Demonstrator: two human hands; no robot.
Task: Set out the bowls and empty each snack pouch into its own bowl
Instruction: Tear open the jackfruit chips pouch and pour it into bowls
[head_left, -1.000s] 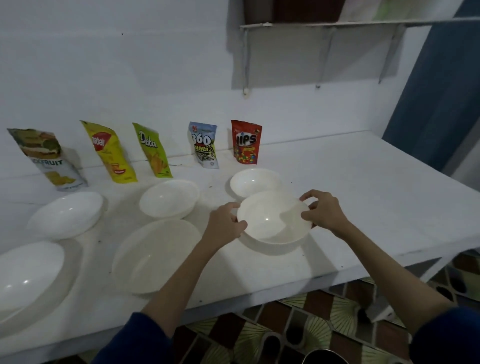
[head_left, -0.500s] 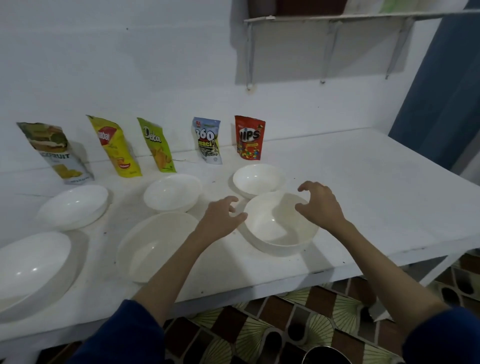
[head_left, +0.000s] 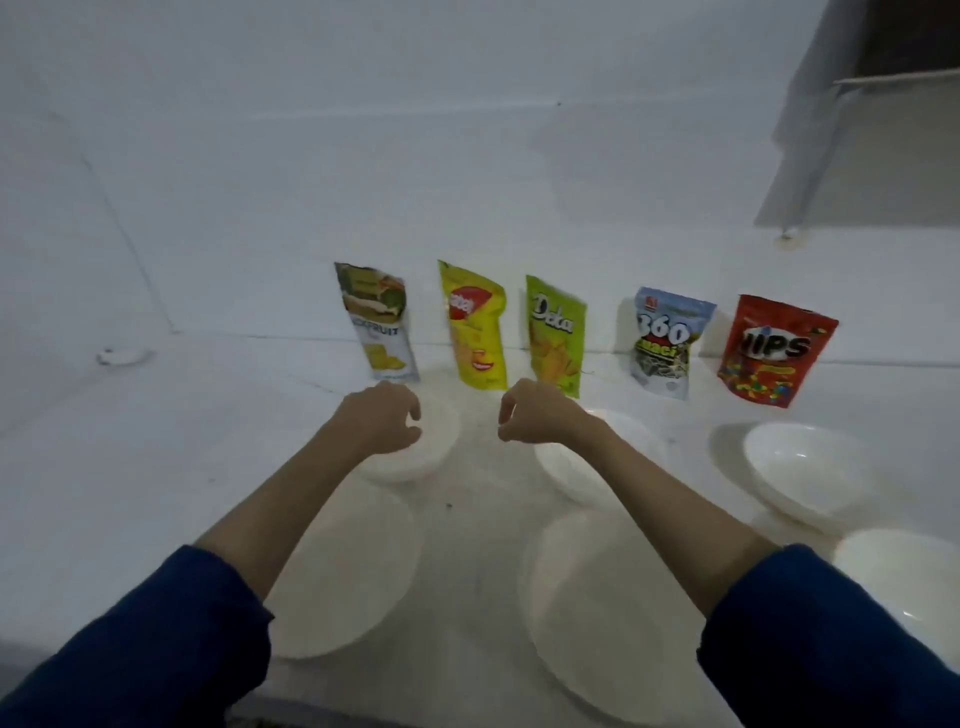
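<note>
White bowls (head_left: 810, 467) rims up, pouches (head_left: 553, 332) upright against wall (head_left: 363, 156)

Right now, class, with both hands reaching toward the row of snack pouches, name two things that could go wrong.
1. The pouches only lean against the wall. Reaching for the yellow pouch, the right hand might knock the green pouch over beside it.
2. The left hand hovers over a small bowl, and two larger bowls sit under the forearms; a dragged arm could shove them.
</note>
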